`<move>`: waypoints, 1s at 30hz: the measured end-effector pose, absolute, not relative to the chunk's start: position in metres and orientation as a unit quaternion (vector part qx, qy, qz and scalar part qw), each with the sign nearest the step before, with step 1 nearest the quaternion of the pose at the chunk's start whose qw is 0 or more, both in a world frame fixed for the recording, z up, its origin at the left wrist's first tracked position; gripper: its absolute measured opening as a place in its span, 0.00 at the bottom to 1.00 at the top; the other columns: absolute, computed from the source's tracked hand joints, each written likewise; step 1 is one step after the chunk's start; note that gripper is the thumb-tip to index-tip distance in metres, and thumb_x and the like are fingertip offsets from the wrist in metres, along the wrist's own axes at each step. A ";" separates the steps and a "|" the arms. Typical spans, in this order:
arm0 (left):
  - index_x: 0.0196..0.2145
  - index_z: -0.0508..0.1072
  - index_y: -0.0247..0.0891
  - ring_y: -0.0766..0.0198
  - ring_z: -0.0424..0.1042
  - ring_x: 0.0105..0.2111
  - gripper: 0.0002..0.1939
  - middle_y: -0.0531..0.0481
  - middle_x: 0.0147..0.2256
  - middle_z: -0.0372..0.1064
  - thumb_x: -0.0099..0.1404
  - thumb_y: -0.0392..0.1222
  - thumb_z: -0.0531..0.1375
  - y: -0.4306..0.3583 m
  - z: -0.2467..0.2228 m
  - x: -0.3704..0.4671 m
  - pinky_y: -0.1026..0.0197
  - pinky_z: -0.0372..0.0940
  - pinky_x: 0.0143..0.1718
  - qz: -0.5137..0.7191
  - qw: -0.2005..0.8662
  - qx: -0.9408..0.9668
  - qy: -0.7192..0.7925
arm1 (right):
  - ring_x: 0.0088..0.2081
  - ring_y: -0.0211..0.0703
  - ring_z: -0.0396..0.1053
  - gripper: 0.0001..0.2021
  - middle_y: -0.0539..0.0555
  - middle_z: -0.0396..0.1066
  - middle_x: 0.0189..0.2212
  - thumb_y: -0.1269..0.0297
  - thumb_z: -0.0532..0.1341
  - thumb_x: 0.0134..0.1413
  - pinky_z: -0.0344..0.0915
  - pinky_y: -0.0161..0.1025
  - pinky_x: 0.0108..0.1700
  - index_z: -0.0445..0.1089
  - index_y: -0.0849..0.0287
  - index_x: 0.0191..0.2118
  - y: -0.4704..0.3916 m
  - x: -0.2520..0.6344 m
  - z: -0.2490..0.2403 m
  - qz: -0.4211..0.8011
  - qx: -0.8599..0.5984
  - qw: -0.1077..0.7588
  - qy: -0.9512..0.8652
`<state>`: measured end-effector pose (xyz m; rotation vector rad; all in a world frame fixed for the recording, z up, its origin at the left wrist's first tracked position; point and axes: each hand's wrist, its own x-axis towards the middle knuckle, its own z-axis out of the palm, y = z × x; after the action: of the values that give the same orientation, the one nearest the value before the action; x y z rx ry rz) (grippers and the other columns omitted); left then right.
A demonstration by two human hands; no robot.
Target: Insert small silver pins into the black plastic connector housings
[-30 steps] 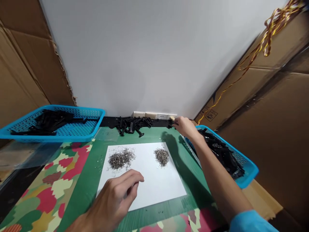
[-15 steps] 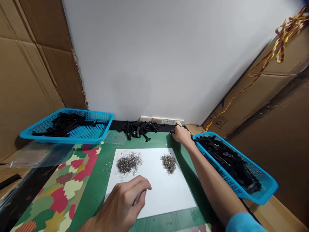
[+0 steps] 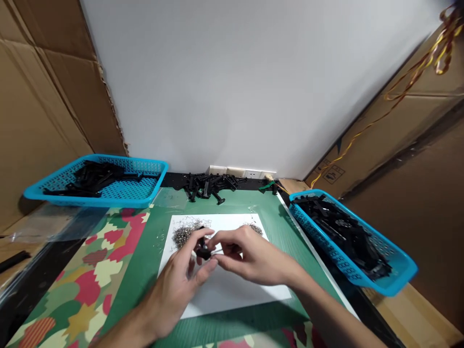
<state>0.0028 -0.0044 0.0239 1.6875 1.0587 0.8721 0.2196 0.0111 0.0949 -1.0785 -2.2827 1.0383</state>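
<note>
Over the white paper sheet (image 3: 235, 297), both hands come together around a small black plastic part (image 3: 203, 252). My left hand (image 3: 181, 278) has its thumb and fingers closed around this part from the left. From the right, my right hand (image 3: 250, 253) pinches at the part's edge. A thin pale sliver shows between the right fingertips and the part; its kind is too small to tell. Behind the left fingers lies a pile of tiny metal pieces (image 3: 183, 235). A second metal pile (image 3: 256, 228) is mostly hidden behind my right hand.
A heap of black plastic parts (image 3: 208, 186) lies by the wall, before a power strip (image 3: 250, 173). Blue baskets of black parts stand left (image 3: 145, 199) and right (image 3: 402, 285). Cardboard (image 3: 43, 96) rises at the left; a yellow-brown twisted wire (image 3: 357, 140) hangs at the right.
My right hand has come back from the far right by the power strip to the middle of the paper. My left hand has met it there, and the black part now sits between them.
</note>
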 end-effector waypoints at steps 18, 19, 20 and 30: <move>0.55 0.80 0.36 0.64 0.62 0.30 0.22 0.50 0.30 0.69 0.72 0.53 0.62 0.021 0.025 -0.017 0.63 0.57 0.29 0.460 0.524 0.556 0.453 | 0.29 0.40 0.69 0.06 0.50 0.79 0.30 0.66 0.65 0.64 0.52 0.35 0.32 0.80 0.52 0.43 0.023 0.188 0.010 0.254 -0.569 0.197 -0.757; 0.57 0.79 0.37 0.65 0.60 0.28 0.22 0.50 0.31 0.69 0.73 0.53 0.62 0.021 0.025 -0.017 0.63 0.55 0.27 0.461 0.534 0.546 0.452 | 0.29 0.40 0.70 0.05 0.50 0.79 0.31 0.66 0.65 0.64 0.52 0.35 0.32 0.79 0.53 0.42 0.024 0.188 0.010 0.253 -0.568 0.193 -0.759; 0.58 0.78 0.37 0.67 0.57 0.27 0.22 0.50 0.32 0.69 0.73 0.53 0.61 0.021 0.024 -0.016 0.64 0.52 0.26 0.459 0.543 0.538 0.453 | 0.30 0.41 0.70 0.05 0.50 0.80 0.31 0.66 0.64 0.65 0.52 0.35 0.32 0.79 0.53 0.41 0.025 0.189 0.010 0.252 -0.566 0.188 -0.762; 0.47 0.81 0.39 0.67 0.62 0.28 0.15 0.49 0.36 0.72 0.73 0.52 0.61 0.024 0.015 -0.012 0.64 0.57 0.28 0.425 0.503 0.582 0.476 | 0.32 0.41 0.67 0.07 0.54 0.76 0.35 0.65 0.58 0.71 0.55 0.36 0.34 0.72 0.58 0.42 0.026 0.209 0.012 0.299 -0.524 0.214 -0.768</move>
<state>-0.0124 0.0237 0.0145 1.4064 1.1506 1.0251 0.2091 0.0262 0.0124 -1.4536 -2.1325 0.8303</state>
